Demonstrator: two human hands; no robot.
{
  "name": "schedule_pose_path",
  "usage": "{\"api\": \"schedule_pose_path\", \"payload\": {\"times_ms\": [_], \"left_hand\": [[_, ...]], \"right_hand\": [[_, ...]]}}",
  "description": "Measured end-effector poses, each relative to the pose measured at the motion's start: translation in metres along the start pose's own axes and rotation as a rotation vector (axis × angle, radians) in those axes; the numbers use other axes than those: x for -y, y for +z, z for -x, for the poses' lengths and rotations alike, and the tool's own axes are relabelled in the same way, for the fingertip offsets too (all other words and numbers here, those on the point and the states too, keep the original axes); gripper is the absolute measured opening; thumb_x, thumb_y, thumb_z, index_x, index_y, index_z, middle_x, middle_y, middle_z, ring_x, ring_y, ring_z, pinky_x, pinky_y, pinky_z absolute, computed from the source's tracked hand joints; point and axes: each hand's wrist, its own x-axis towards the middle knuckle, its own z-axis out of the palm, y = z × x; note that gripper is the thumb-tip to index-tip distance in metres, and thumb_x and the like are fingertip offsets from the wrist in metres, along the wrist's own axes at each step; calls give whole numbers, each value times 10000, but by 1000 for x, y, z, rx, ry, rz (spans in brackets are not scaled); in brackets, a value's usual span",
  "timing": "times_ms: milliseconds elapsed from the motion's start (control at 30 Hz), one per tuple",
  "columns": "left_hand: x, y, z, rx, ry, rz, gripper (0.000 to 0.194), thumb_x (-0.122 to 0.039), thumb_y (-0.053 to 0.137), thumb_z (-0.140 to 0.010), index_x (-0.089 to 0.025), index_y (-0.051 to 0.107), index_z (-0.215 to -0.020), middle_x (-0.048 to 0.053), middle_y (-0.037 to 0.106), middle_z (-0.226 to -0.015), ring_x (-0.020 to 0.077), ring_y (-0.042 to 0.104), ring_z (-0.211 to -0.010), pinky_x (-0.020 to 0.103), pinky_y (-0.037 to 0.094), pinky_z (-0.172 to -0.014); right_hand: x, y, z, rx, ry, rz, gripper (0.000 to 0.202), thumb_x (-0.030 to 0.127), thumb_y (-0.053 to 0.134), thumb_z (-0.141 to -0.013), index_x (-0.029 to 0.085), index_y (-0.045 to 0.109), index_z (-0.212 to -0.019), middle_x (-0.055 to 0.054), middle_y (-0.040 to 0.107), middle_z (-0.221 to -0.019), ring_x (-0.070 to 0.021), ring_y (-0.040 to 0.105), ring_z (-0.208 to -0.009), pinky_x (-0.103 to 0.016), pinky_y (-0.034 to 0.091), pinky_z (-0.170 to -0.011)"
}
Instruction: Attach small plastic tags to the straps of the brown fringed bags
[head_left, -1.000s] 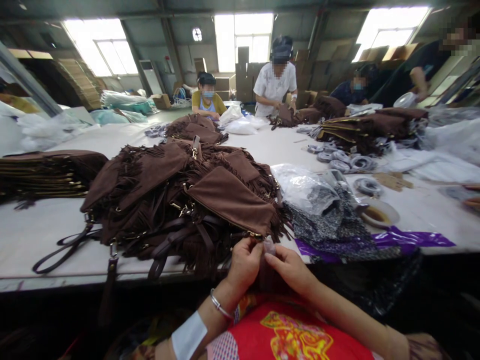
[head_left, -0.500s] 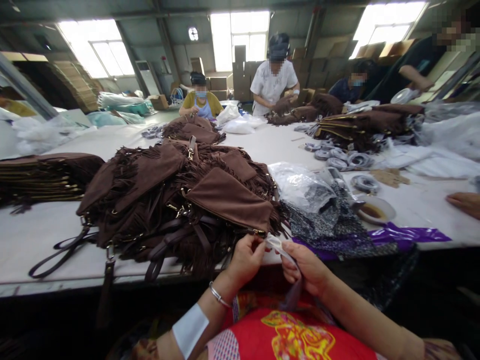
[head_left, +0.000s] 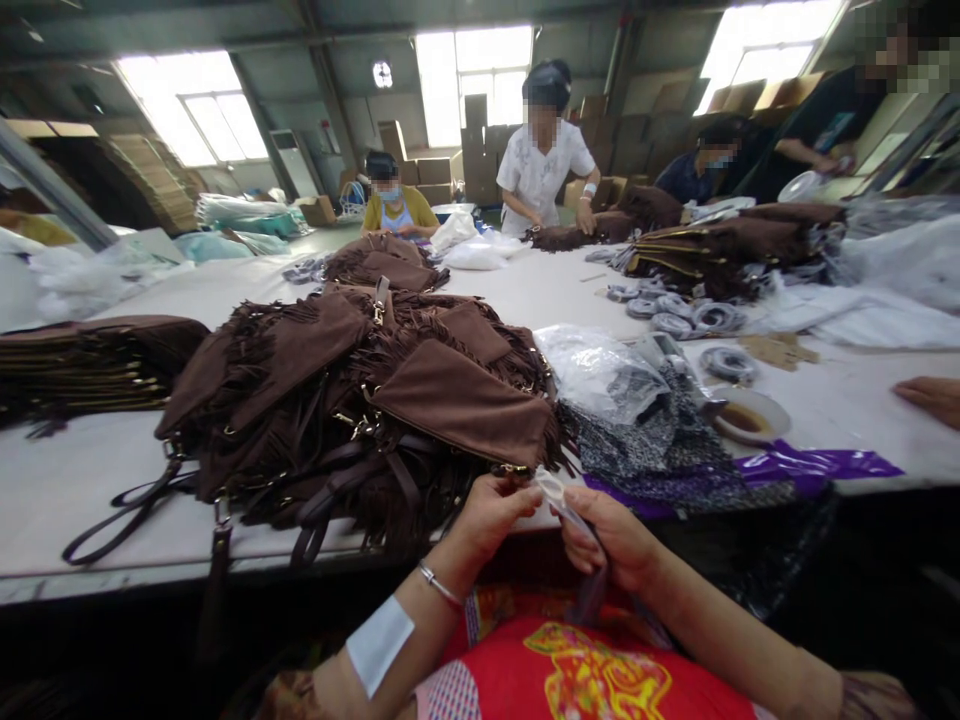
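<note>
My left hand (head_left: 495,515) is closed in a pinch at the table's front edge, by the zipped corner of a brown fringed pouch (head_left: 465,400). A pale, partly see-through strip (head_left: 553,487) spans the small gap between my hands, its far end at my left fingertips. My right hand (head_left: 611,535) is closed round the same strip, and a greyish length of it hangs below the fingers. That pouch lies on top of a heap of brown fringed pouches (head_left: 292,350) with wrist straps and gold-coloured clips. What exactly the left fingertips pinch is partly hidden.
Right of the heap lie clear plastic (head_left: 600,360), black-and-white speckled material (head_left: 637,440), a purple sheet (head_left: 810,470) and a tape roll (head_left: 750,415). Stacked pouches (head_left: 90,355) stand at left. Several co-workers sit or stand round the table; another person's hand (head_left: 930,398) rests at right.
My hands stay almost in place, with the strip between them curved slightly differently. Across the table, the person in white has lowered their hands onto the brown pouches.
</note>
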Motion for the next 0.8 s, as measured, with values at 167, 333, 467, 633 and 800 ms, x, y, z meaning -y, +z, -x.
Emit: {"api": "schedule_pose_path", "payload": {"times_ms": [167,333,467,633,800], "left_hand": [[-2,7,-4,64,-45,-26,369,-418,779,-669,-116,721,-874,77,704,-852,168,611,-747,257,455,-669],[-7,-2,-11,137,60,-239,246,-361,766,-684,-132,704,-750,21,664,-708,129,540,-637,247,416,-630],[-22,-17,-14,276,149,-453,173,-280,739,-704,-143,719,-808,19,671,-744,156,557,-689,264,439,-663],[-30,-25,-8,333,151,-467,161,-256,694,-750,-154,733,-869,24,683,-779,176,561,-717,273,453,-670],[-17,-18,-1,272,-83,-35,277,-372,775,-689,-145,692,-823,18,652,-760,152,575,-691,273,468,-684]], "right_hand": [[-1,-6,-2,-24,22,15,299,476,564,-867,181,546,-820,109,386,-395,-40,256,-287,-173,326,-320],[-1,-13,2,-39,71,112,313,490,572,-860,186,531,-796,111,392,-371,-42,253,-268,-166,301,-298],[13,-14,7,-22,104,331,374,540,587,-833,185,513,-744,97,437,-377,-44,289,-259,-161,282,-282],[30,-13,10,-7,113,530,423,577,584,-816,180,507,-691,80,471,-403,-40,326,-271,-152,241,-276],[31,-18,10,26,96,488,426,580,581,-819,174,519,-705,77,470,-399,-42,328,-270,-154,253,-283]]}}
